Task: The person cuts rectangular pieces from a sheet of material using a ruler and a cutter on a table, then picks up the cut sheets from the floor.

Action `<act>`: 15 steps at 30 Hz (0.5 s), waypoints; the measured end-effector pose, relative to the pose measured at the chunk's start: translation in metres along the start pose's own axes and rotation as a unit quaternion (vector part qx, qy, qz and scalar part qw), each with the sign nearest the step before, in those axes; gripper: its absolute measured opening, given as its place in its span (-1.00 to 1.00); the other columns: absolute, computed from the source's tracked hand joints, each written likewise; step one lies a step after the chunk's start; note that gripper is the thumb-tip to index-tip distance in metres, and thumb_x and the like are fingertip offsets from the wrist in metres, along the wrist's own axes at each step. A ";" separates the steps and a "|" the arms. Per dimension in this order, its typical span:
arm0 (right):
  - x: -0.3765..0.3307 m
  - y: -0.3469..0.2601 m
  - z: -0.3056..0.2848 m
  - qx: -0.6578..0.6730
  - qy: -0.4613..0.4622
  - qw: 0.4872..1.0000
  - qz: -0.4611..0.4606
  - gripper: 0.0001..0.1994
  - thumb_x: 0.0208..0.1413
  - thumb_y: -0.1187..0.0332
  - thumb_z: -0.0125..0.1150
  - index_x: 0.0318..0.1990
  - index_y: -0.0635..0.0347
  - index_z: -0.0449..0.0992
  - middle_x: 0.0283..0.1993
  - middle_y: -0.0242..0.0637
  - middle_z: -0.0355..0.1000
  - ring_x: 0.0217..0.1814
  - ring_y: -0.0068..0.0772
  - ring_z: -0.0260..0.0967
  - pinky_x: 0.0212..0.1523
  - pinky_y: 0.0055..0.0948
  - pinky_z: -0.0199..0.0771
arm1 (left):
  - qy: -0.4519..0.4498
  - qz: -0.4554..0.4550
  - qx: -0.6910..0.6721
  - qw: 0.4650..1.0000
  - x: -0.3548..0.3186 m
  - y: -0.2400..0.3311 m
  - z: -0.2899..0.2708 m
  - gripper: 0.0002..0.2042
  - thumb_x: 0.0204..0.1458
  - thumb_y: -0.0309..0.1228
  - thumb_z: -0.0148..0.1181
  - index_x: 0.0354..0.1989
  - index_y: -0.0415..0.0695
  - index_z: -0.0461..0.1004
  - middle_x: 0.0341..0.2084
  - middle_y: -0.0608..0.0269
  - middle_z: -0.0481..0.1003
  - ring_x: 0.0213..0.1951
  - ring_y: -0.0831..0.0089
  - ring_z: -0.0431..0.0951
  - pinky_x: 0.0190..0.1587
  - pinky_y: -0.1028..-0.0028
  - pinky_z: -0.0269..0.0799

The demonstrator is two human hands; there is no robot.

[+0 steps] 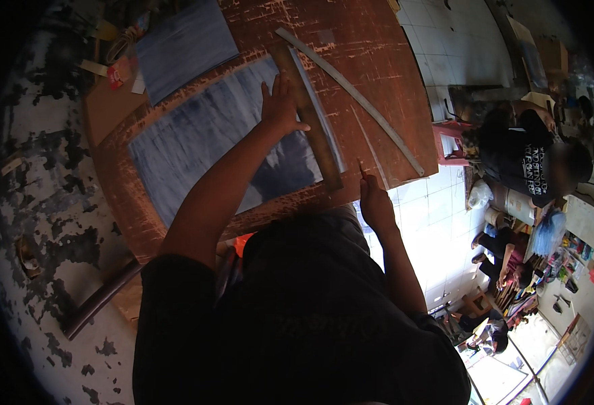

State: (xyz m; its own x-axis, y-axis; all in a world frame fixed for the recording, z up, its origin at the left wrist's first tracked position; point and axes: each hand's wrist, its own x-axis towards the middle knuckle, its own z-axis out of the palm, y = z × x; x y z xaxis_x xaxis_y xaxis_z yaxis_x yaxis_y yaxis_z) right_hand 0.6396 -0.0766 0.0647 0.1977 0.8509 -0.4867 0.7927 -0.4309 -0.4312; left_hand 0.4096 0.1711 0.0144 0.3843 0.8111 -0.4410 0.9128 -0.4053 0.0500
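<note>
My left hand [283, 108] lies flat with spread fingers on a blue-grey streaked sheet [202, 135], its thumb reaching onto a brown straightedge [307, 115]. The straightedge crosses the sheet near its right side, and a narrow strip of the sheet shows beyond it. Off the table's near right edge, my right hand [376, 202] is closed around a slim pointed tool [361, 167]; its grip is mostly hidden by the fingers. A thin pale offcut strip [370, 145] rests on the table just beyond that hand.
A long grey metal ruler [351, 91] lies slantwise on the worn reddish-brown table [384, 61]. Another blue-grey sheet [185, 50] is at the far left, near a brown board piece [111, 108]. Several people work at the right, one in a black shirt [513, 158] near a pink stool [451, 143].
</note>
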 end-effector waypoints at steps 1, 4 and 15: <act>0.004 -0.002 -0.001 0.005 0.011 1.000 -0.007 -0.65 0.52 0.14 -0.15 0.16 0.22 0.36 -0.32 0.32 0.56 -0.23 0.47 0.54 -0.24 0.31 0.52 | -0.001 0.003 0.002 1.000 -0.001 0.002 0.001 0.39 -0.25 0.32 0.52 0.54 -0.44 -0.12 0.59 -0.28 -0.26 0.62 -0.03 -0.25 0.55 -0.21 -0.25; 0.013 -0.008 -0.001 0.045 0.043 0.998 -0.028 -0.70 0.48 0.17 -0.09 0.12 0.18 0.35 -0.30 0.35 0.55 -0.16 0.49 0.53 -0.16 0.35 0.49 | 0.000 0.010 -0.001 1.000 -0.005 0.007 0.004 0.29 -0.15 0.26 0.50 0.53 -0.45 -0.05 0.58 -0.29 -0.22 0.61 -0.06 -0.21 0.54 -0.20 -0.20; 0.091 -0.064 -0.002 0.110 0.053 0.989 -0.080 -0.61 0.47 0.16 -0.07 0.08 0.38 0.44 -0.22 0.42 0.52 -0.09 0.48 0.51 -0.11 0.26 0.47 | -0.017 0.013 0.013 1.000 -0.008 0.009 -0.004 0.53 -0.44 0.38 0.58 0.52 -0.52 -0.15 0.57 -0.38 -0.29 0.61 -0.12 -0.25 0.54 -0.20 -0.22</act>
State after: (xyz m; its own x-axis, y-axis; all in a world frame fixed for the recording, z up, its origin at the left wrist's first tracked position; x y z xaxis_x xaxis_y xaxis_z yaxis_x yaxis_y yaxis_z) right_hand 0.6075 0.0289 0.0496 0.1480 0.9355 -0.3207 0.6759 -0.3324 -0.6578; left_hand 0.4154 0.1630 0.0221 0.4030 0.7850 -0.4704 0.8982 -0.4378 0.0389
